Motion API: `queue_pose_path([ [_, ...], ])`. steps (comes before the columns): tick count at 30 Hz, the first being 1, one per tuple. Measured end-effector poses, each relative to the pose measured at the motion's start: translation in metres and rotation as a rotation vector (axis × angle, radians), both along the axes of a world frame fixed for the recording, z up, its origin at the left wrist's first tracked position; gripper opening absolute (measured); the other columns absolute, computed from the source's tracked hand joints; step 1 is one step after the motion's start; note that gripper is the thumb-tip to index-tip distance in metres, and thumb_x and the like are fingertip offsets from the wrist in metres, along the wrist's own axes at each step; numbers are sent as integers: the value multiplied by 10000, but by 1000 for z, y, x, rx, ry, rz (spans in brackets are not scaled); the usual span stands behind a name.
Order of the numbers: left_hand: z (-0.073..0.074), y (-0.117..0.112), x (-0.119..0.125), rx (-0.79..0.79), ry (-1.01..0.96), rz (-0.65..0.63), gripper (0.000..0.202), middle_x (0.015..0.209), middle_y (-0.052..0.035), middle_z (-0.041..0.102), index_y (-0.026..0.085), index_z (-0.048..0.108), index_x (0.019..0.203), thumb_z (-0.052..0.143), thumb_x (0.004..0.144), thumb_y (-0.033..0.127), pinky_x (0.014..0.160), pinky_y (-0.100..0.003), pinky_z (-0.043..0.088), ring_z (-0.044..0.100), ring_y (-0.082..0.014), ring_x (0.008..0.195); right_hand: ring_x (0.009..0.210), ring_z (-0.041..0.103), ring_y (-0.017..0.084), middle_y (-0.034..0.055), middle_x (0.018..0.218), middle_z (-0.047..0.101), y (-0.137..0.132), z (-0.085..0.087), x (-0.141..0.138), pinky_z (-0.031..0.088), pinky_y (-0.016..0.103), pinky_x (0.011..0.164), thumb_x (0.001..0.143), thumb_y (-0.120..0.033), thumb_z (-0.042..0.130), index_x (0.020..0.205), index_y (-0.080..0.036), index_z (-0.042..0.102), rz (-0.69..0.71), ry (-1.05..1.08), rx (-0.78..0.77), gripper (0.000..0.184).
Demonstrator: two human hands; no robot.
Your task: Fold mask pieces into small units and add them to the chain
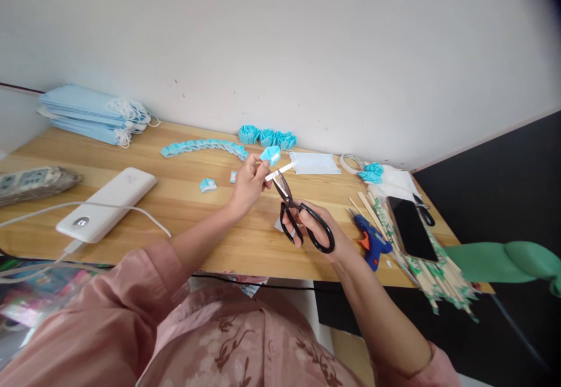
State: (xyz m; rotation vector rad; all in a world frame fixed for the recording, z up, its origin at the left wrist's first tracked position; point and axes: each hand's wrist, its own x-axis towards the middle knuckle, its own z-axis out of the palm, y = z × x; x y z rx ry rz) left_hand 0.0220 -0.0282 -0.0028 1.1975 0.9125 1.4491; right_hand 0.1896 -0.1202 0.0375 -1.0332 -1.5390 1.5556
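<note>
Left hand (250, 187) and right hand (314, 223) sit close together above the wooden table (254, 249): the left pinches a folded blue piece (270, 154) and white strip (286, 169), the right grips scissors (287, 201), blades at the strip.

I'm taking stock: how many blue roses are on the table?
4: left rose, middle rose and right rose in a row by the wall, and a lone rose farther right.

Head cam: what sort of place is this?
Probably a craft workspace: black-handled scissors, a blue glue gun and turquoise rosettes at a wooden table. Home or workshop, can't tell.
</note>
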Motion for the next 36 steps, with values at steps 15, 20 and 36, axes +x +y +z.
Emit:
queue_pose_path([
  [15, 1, -4, 2, 15, -25, -57, 239, 547, 77, 544, 216, 437, 849, 573, 912, 401, 425, -176, 376, 503, -72, 432, 501, 468, 101, 17, 722, 560, 3, 9, -8, 373, 253, 447, 876, -607, 548, 1018, -168, 628, -44, -9, 2, 468],
  [20, 3, -4, 2, -20, -49, -50, 243, 523, 83, 527, 215, 430, 833, 563, 920, 399, 421, -171, 367, 465, -64, 411, 500, 462, 98, 16, 741, 559, 5, 2, -5, 358, 253, 448, 877, -598, 553, 1082, -170, 624, -31, 7, -1, 479],
  [36, 3, -5, 2, 29, -92, -87, 215, 548, 83, 516, 212, 435, 847, 565, 915, 369, 434, -173, 363, 461, -58, 434, 462, 468, 86, 0, 731, 562, 6, -10, -6, 319, 240, 425, 897, -615, 502, 1137, -183, 600, -27, 102, -31, 504],
])
